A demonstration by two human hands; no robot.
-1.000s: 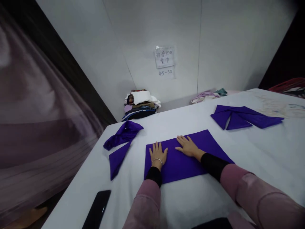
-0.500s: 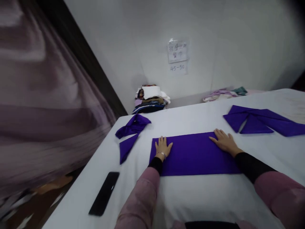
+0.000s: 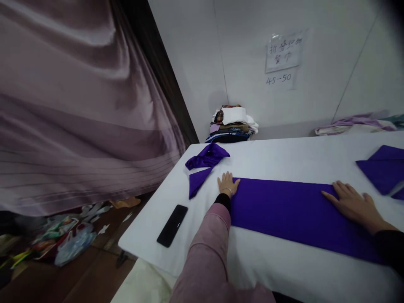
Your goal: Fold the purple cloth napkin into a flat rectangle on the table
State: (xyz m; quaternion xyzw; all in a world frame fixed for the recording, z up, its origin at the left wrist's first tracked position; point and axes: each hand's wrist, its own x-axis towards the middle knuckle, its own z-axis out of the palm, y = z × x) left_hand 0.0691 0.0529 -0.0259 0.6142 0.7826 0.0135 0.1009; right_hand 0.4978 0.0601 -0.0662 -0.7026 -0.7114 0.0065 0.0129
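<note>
Head cam: left hand (image 3: 227, 185) and right hand (image 3: 356, 207), fingers splayed, gripping nothing, touch the purple cloth (image 3: 290, 206); probably light, soft, kinda slippery, so pinch corners.

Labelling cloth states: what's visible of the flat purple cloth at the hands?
The purple cloth is plain, smooth-looking fabric, a long strip lying flat on the white tabletop, with straight long edges. The left hand is spread at its left end; the right hand lies flat towards its right end, which the hand and black cuff partly hide. Layer count can't be told.
</note>
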